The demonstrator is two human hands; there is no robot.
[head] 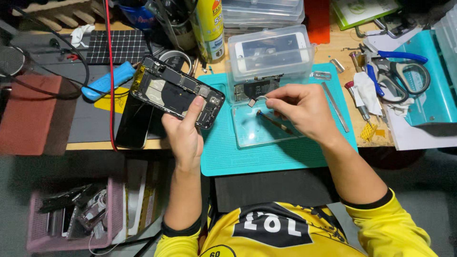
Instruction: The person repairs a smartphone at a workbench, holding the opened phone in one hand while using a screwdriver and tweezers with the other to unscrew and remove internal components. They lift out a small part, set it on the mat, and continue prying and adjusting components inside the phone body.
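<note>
Your left hand [183,135] holds the opened black smartphone body [177,91] with its circuit boards exposed, tilted above the left edge of the teal silicone work mat [266,157] on the wooden table [333,50]; its grip is closed around the phone's lower end, thumb on the boards. Your right hand [302,109] pinches a small grey metal component [254,100] between fingertips and also carries a thin dark screwdriver [276,123], held over the clear plastic parts box [271,59]. Scissors with blue handles [397,66] lie well apart on the right.
</note>
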